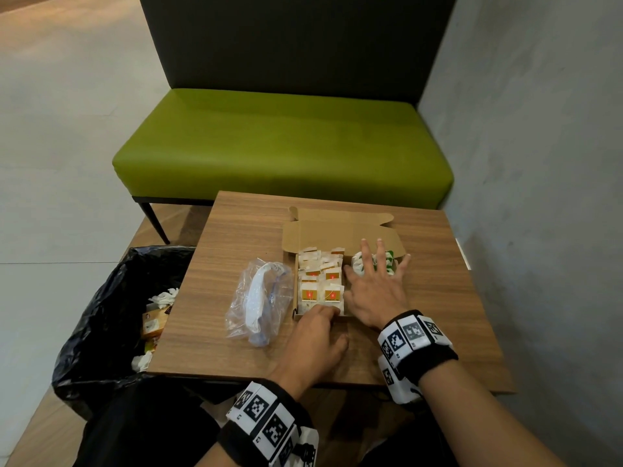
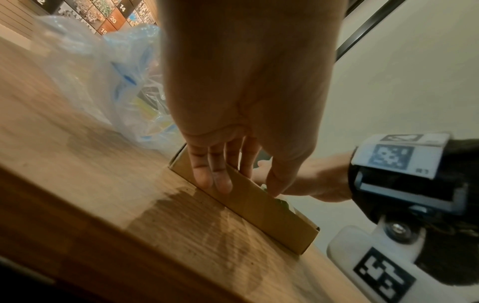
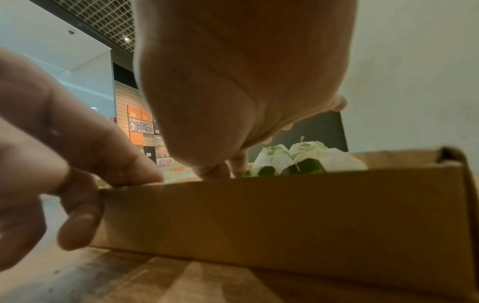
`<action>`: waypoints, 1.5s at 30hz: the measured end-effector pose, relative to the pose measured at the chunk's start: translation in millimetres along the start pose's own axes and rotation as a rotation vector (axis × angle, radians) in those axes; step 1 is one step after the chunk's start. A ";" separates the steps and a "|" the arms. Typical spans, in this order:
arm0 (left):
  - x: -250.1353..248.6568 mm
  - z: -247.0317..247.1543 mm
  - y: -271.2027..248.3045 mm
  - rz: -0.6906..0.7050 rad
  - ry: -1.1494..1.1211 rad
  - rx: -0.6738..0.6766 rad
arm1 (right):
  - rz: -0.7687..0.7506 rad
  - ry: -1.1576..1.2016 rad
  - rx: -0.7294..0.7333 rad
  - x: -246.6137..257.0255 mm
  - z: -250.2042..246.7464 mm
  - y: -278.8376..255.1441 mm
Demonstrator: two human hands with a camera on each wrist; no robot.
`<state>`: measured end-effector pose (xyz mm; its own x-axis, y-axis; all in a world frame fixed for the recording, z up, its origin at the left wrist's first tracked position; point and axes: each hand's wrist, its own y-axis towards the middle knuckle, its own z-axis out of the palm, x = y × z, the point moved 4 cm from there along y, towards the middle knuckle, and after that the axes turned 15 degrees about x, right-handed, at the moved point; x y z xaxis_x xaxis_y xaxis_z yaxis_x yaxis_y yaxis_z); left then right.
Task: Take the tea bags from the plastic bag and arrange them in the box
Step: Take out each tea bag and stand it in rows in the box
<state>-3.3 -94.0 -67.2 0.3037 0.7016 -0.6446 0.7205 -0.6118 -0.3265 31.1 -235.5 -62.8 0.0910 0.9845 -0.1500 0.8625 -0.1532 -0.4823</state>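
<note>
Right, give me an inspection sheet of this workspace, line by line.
Surface: wooden table, bare wood around the items.
Job's things: open cardboard box with orange-tagged tea bags in rows on its left side and green-printed tea bags on its right; crumpled plastic bag lies left of the box.
Clutter: nothing seen on the table.
Hands: left hand grips the box's near wall, fingers outside, thumb over the rim; right hand spread flat on the green tea bags.
Cables: nothing seen.
Surroundings: green bench behind the table, black-lined bin with rubbish at its left, grey wall on the right.
</note>
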 end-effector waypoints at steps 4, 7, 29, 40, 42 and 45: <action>-0.4 0.1 -0.3 0.004 0.001 -0.002 | -0.039 0.015 -0.040 1.7 8.5 -14.2; -0.4 0.5 -0.6 0.002 -0.001 0.002 | -0.025 0.023 -0.016 0.6 17.5 -20.8; -2.4 0.0 -5.4 -0.033 -0.025 0.036 | -0.082 0.189 -0.032 -16.3 25.0 -45.3; -4.9 -3.3 -7.4 -0.031 -0.020 0.038 | -0.028 0.154 -0.031 -24.2 29.3 -47.9; -5.2 -3.5 -7.8 -0.032 -0.021 0.041 | -0.037 0.146 -0.030 -20.9 31.0 -47.9; -5.1 -2.8 -7.5 -0.026 -0.019 0.037 | -0.023 0.165 -0.090 -19.9 26.9 -51.7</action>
<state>-8.4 -92.0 -59.5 0.2732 0.7108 -0.6482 0.7047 -0.6066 -0.3681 -28.7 -249.5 -58.1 0.1452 0.9894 0.0073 0.9056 -0.1300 -0.4038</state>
